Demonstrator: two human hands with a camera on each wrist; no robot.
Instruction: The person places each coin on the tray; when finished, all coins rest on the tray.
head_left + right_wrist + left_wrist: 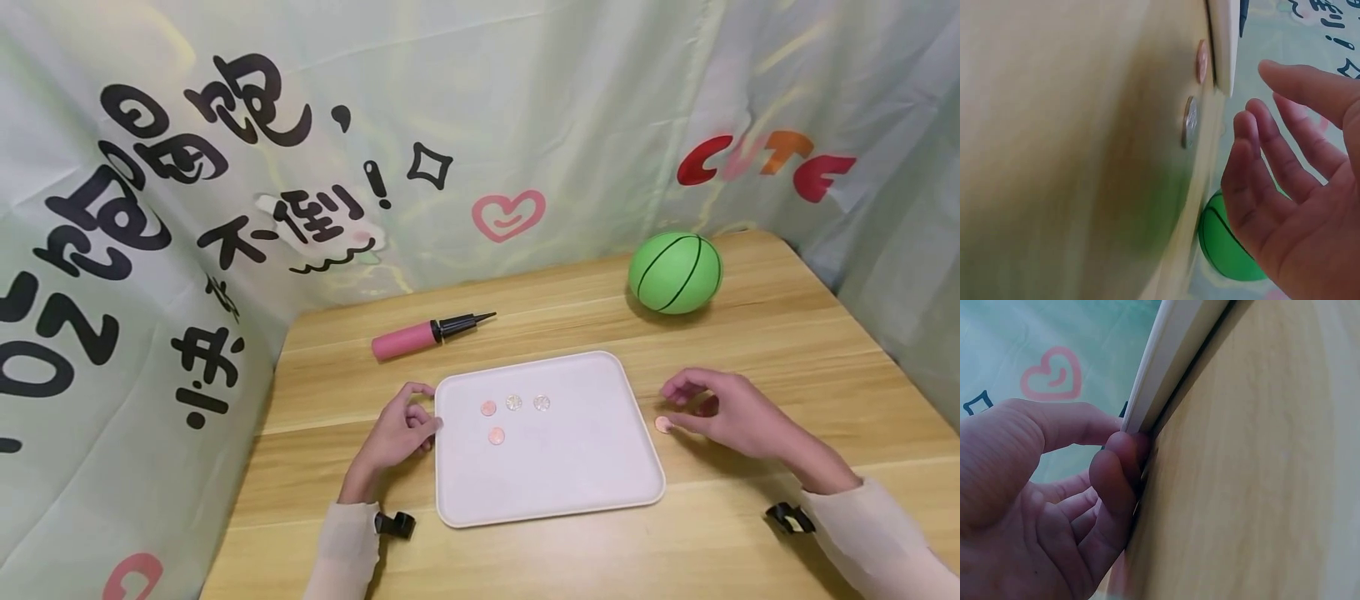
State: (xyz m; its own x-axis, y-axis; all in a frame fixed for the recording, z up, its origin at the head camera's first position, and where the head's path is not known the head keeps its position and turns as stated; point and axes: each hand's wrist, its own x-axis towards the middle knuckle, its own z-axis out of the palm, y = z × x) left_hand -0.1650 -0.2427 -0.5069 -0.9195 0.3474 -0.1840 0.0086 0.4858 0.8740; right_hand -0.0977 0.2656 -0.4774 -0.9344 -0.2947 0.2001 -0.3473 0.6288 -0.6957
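Note:
A white tray lies on the table, with several coins in its upper left part, among them a copper-coloured coin and a silvery coin. My left hand pinches the tray's left edge, the thumb on the rim and the index finger against its side, as the left wrist view shows. Right of the tray, my right hand hovers with loosely bent fingers and the thumb apart, holding nothing. Near its thumb a copper-coloured coin lies on the wood. The right wrist view also has a silvery coin, hidden from the head view.
Behind the tray lies a pink hand pump with a black nozzle. A green ball with black lines sits at the back right of the wooden table. A printed curtain hangs behind and at both sides.

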